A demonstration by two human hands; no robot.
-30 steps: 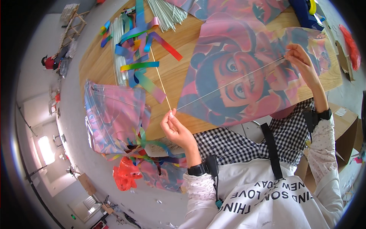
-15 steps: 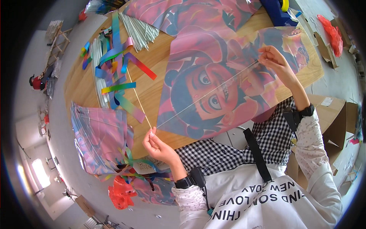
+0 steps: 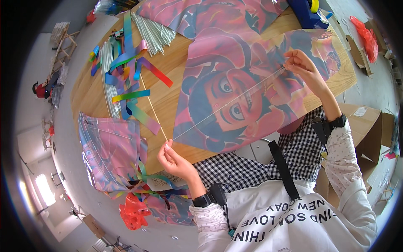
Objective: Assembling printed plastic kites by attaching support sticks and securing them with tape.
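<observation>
A pink kite sheet (image 3: 235, 96) printed with a cartoon face lies on the wooden table (image 3: 168, 71). A thin clear rod (image 3: 228, 103) stretches across it from lower left to upper right. My left hand (image 3: 174, 157) pinches the rod's lower left end at the table's near edge. My right hand (image 3: 304, 69) pinches the upper right end over the sheet's corner. A thin wooden stick (image 3: 153, 111) lies on the table just left of the sheet, ending near my left hand.
Coloured ribbon tails (image 3: 128, 71) and a bundle of pale rods (image 3: 153, 31) lie at the table's left. More printed kite sheets (image 3: 111, 153) hang off the left edge. A blue object (image 3: 308, 12) sits at the far right. Cardboard boxes (image 3: 371, 134) stand on the floor.
The view has shifted slightly, so the table sits lower and to the right. Both hands keep hold of the rod's ends over the kite sheet.
</observation>
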